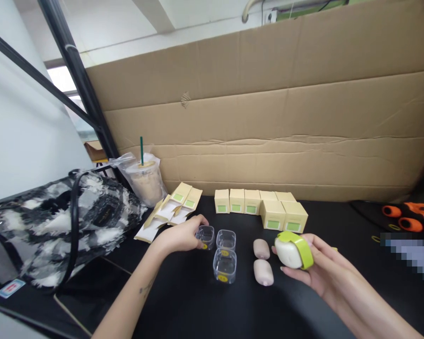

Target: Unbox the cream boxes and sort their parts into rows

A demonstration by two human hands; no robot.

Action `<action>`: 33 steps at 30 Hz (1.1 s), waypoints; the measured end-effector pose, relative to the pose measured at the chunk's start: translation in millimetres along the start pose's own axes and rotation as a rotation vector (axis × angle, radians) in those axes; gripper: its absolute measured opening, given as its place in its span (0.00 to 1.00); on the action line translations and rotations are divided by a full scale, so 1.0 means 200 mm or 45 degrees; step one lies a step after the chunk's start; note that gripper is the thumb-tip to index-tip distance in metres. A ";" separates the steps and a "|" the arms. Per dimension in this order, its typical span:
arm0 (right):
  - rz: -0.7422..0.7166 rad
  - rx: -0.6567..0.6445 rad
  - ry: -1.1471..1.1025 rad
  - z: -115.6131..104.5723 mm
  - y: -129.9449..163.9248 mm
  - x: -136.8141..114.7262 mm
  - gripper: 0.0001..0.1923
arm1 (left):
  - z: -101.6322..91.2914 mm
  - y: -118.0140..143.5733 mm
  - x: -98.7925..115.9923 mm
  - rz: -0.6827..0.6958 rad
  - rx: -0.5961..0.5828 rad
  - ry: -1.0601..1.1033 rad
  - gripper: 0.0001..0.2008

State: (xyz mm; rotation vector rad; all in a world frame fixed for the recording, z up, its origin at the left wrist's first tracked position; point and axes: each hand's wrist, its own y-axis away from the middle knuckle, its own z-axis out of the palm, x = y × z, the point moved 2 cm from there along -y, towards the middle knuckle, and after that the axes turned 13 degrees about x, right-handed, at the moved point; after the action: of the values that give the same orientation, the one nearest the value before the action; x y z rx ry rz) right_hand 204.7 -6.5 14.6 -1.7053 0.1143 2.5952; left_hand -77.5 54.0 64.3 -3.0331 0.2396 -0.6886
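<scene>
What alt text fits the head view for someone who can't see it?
The right hand holds a white rounded piece with a yellow-green band above a black table; the left hand touches the leftmost of three clear containers. Two pinkish rounded pieces lie between the hands, with pale boxes standing behind and flattened boxes farther left.

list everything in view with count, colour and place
table: 1, black, lower view
rounded pieces: 2, pale pink, right of centre
banded piece: 1, white and lime-green, beside those
containers: 3, clear, yellow stickers, centre
standing boxes: at least 7, cream, back centre
flattened boxes: several, cream, left of those
plastic-wrapped cup: 1, light brown, back left
straw: 1, green, in cup
patterned bag: 1, black-white-grey, left
frame: 1, black, upper left
cardboard sheet: 1, brown, back
orange handles: count unclear, orange, far right
left hand: 1, bare, touching leftmost container
right hand: 1, bare, holding banded piece
</scene>
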 end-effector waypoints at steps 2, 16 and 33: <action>0.011 -0.016 -0.038 0.00 0.00 0.01 0.10 | 0.00 0.00 0.01 0.004 0.003 -0.011 0.22; 0.037 0.053 0.002 0.06 0.04 -0.01 0.13 | 0.00 0.02 0.04 0.172 0.015 -0.004 0.32; -0.794 -0.106 0.687 0.05 0.03 -0.05 0.09 | 0.43 0.21 0.48 -0.142 -0.820 1.980 0.22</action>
State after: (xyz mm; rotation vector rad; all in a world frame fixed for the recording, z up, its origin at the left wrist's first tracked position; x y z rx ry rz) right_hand 198.4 -11.2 28.0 -2.0095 -0.4438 1.6905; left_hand 38.1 -3.4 25.5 -2.0328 0.2987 -3.2225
